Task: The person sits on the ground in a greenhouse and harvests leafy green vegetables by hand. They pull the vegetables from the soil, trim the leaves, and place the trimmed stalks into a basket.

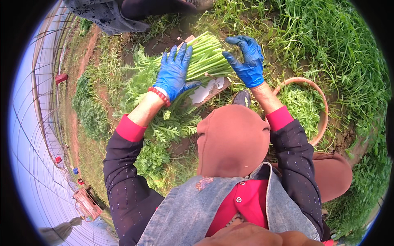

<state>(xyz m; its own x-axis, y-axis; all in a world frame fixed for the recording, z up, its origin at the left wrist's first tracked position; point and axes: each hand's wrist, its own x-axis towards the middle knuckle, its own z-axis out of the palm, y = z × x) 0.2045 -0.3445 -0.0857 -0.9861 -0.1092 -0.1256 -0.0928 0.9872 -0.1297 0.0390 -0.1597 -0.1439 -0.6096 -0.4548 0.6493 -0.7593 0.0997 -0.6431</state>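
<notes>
My left hand point(175, 72), in a blue glove, lies flat across a thick bundle of leafy greens point(209, 57). Its fingers are spread over the pale stalks and its thumb points along the near side. The bundle's leaves point(138, 83) fan out to the left. Beyond the cut stalk ends, my right hand point(246, 61) is raised with curved fingers and thumb apart, holding nothing. Under the bundle is a small board point(211, 90) with a worn white surface. An upright peg point(209, 74) stands at its near side and another peg point(181, 39) at the far side.
A round basket point(323, 101) holding loose greens stands right of my right forearm. Uncut plants point(335, 52) grow densely at right. Piles of greens point(89, 107) lie at left. Another person's clothed leg point(154, 7) is at the top. A greenhouse frame point(35, 73) curves along the left.
</notes>
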